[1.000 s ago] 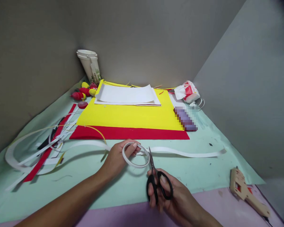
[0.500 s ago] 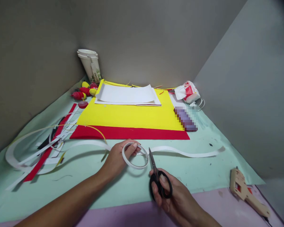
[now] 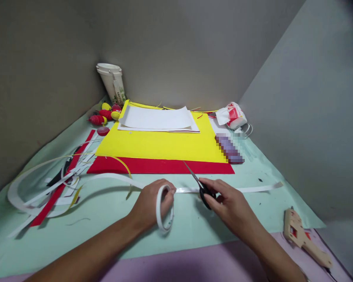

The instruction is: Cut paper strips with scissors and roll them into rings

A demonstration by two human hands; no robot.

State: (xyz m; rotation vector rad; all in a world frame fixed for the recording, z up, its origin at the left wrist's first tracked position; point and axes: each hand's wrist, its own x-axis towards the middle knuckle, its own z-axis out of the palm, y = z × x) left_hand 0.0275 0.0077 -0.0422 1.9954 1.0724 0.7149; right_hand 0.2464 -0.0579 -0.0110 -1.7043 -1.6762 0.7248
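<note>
My left hand (image 3: 151, 203) is closed on a narrow roll of tape (image 3: 159, 213), which hangs tilted from the fingers. Its fingertips also press on a long white paper strip (image 3: 111, 177) that curls away to the left and runs on to the right. A shiny patch shows on the strip just right of these fingertips. My right hand (image 3: 229, 201) grips black-handled scissors (image 3: 193, 173), their blades together and pointing up and left over the red sheet. This hand lies over the strip and hides part of it; whether its fingers touch the strip I cannot tell.
Behind my hands lie a red sheet (image 3: 164, 166), a yellow sheet (image 3: 161, 145) and white paper (image 3: 159, 117). Red and white strips (image 3: 55, 196) are piled left. A glue gun (image 3: 306, 239) lies at right, a pixelated object (image 3: 229, 149) and tissue pack (image 3: 233, 115) farther back.
My right hand has moved up and right with the scissors onto the strip. The tape roll has turned more edge-on in my left hand. The strip's right part now lies straighter.
</note>
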